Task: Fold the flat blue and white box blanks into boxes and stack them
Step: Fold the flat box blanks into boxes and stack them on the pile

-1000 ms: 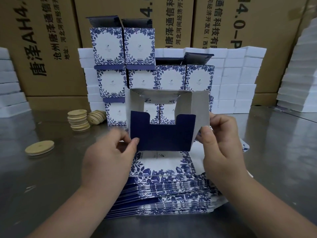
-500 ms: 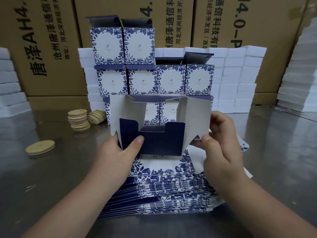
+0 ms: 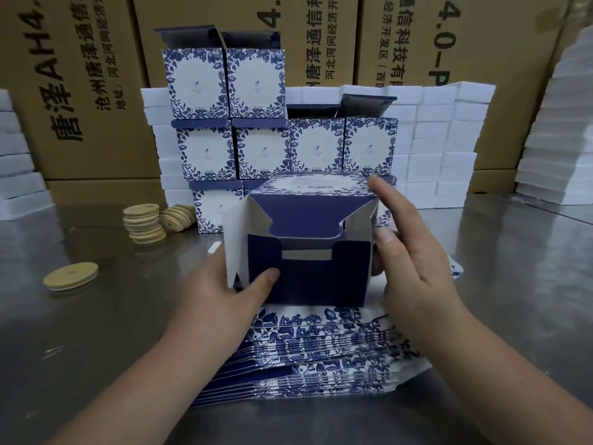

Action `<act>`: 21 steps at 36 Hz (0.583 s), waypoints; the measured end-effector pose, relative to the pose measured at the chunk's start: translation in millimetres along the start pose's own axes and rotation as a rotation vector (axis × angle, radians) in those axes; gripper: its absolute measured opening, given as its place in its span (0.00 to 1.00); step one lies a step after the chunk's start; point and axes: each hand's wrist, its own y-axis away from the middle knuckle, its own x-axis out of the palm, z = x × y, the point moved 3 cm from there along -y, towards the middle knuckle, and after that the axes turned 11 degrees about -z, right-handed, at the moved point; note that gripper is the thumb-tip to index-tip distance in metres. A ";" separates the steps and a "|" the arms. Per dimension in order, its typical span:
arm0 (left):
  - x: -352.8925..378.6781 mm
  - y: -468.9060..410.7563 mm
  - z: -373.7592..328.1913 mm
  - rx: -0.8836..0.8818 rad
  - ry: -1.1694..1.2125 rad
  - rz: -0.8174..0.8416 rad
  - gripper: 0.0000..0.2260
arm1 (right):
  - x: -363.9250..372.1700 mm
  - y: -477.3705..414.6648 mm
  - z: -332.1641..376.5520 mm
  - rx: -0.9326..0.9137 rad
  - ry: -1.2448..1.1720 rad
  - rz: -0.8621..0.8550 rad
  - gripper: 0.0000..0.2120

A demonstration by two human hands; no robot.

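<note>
Left hand: found clamped on the half-folded box, thumb pressed against its navy front flap. Right hand: found spread, fingers straight, touching the box's right wall. Found box upright just above the stack of flat blanks, before the finished boxes.

Shown were one left hand, one right hand, one half-folded box, one pile of flat blanks, six finished boxes in the upper two rows, and one loose disc at left.
</note>
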 end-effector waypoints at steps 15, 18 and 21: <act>-2.5 0.4 1.9 0.028 -0.044 -0.023 0.13 | 0.8 1.8 9.2 -0.165 -0.100 -0.037 0.17; -2.5 1.2 -1.5 0.081 -0.070 -0.017 0.19 | 1.5 1.6 13.4 -0.237 -0.128 -0.017 0.19; -1.3 2.3 -3.1 0.151 -0.094 -0.009 0.21 | 2.2 2.1 17.3 -0.319 -0.086 0.017 0.18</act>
